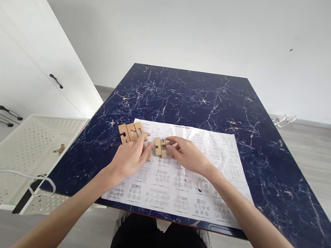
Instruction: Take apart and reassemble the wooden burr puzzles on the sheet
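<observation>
Low over the printed sheet, my left hand point(129, 156) has its thumb and index finger spread apart. Its knuckles partly cover a row of flat light-wood puzzle pieces point(130, 132) with cut-out slots and dark markings. Another small wooden piece point(149, 157) shows beside the thumb, mostly hidden. My right hand point(186, 153) pinches the right side of a notched wooden puzzle block point(158, 148), made up of fitted pieces, one marked "3". The block sits on the sheet between both hands.
The large printed sheet point(207, 176), covered in small diagrams, lies at the near edge of a dark blue marbled table point(182, 97). At left, a white perforated basket point(18, 142) holds a small wooden piece point(59, 149); a white cable point(19, 174) crosses it. White cabinets point(22, 55) stand beyond.
</observation>
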Available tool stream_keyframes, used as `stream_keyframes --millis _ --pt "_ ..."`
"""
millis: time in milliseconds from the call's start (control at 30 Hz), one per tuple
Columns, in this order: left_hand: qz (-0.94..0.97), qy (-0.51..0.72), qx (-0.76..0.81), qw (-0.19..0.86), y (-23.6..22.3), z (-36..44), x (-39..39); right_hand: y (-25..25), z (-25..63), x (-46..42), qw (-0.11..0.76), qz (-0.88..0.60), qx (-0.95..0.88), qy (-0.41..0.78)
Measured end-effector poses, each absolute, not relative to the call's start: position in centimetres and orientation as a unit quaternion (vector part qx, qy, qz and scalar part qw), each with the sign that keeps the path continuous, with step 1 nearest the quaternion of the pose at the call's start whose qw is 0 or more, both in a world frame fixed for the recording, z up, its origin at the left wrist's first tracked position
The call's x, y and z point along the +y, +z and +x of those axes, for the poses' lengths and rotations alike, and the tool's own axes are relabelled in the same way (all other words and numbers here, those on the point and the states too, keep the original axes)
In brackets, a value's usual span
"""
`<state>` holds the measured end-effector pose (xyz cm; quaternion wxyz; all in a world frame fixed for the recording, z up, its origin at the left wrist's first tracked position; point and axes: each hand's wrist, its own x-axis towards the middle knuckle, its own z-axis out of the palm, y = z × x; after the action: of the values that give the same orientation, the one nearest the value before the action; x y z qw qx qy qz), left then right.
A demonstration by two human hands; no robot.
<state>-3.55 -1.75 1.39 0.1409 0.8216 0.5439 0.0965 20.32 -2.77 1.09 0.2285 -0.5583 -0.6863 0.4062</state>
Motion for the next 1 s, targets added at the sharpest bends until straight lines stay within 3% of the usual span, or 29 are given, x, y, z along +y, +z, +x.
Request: stream_keyframes --millis 167,367,567,1000 --pt "0.884 0.184 0.418 0.099 0.8 -3.8 -0.9 1.8 21.9 -5.3 0.253 -0.556 -0.680 0.406" --pt "0.907 0.140 0.378 0.122 -0.4 -2.4 0.1 2.1 23.5 -9.4 0.272 -0.563 -0.656 0.422" --pt "0.917 0.155 0.361 0.068 -0.5 -2.4 -1.3 0.8 24.9 -12.9 0.296 -0.589 -0.619 0.427" --pt "0.775 0.219 0.591 -0.039 -0.3 -10.9 -5.8 -1.2 27.0 -16.4 0.348 -0.663 -0.548 0.373"
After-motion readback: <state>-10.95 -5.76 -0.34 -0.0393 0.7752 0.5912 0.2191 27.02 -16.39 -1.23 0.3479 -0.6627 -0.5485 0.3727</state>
